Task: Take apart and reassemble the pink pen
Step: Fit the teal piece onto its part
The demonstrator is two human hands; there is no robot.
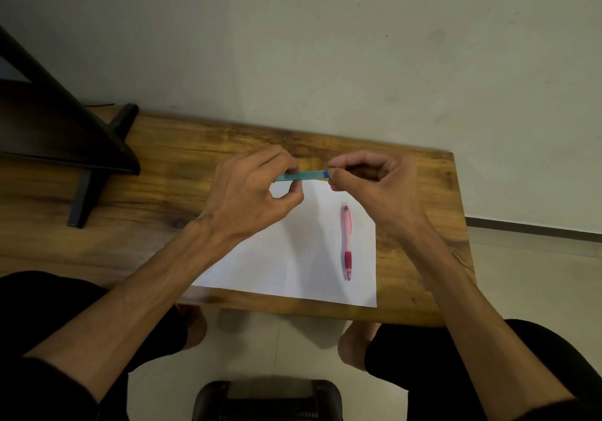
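The pink pen [346,241] lies whole on a white sheet of paper [293,257], its tip toward me and its red grip near that end. Neither hand touches it. Above the paper's far edge I hold a teal-blue pen [303,176] level between both hands. My left hand [254,192] pinches its left end with thumb and fingers. My right hand [374,182] pinches its right end, where a darker blue band shows. Both ends are hidden by my fingers.
The paper lies on a wooden table [163,199] against a pale wall. A black stand [81,146] occupies the table's left part. The table's right edge is close to the paper. A dark stool [267,401] sits on the floor between my knees.
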